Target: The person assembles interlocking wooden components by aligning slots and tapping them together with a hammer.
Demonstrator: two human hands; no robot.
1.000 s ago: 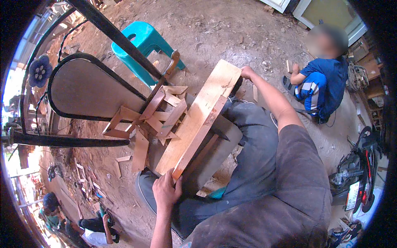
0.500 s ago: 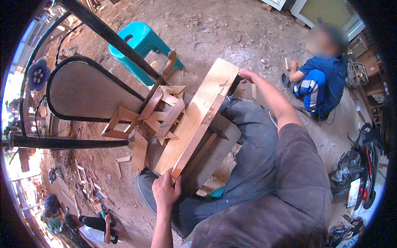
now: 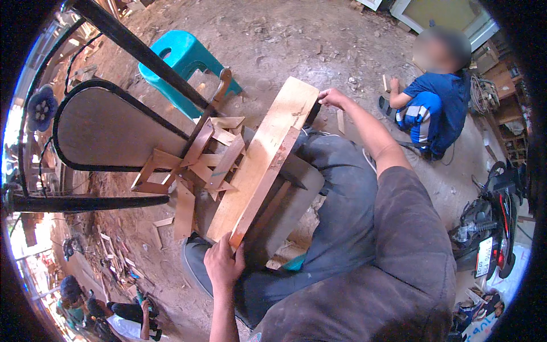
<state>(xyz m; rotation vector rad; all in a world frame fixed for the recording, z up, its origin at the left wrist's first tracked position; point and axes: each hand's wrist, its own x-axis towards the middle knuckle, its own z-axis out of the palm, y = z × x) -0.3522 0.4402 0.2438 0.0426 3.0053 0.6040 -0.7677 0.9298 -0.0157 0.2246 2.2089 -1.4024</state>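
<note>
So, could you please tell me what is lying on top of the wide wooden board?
A narrower reddish wooden strip lies along the wide board. The left hand grips its near end, and the right hand holds the board's far end. What the board rests on is mostly covered.

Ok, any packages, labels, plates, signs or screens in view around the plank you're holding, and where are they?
Number plate: on the rear of the parked motorcycle at the right edge; small white upright rectangle with dark marks.
White sheet: low at the right edge, below the motorcycle; pale with blue print, partly cut off.
No packages or screens show near the plank that the left hand and right hand hold.
</note>
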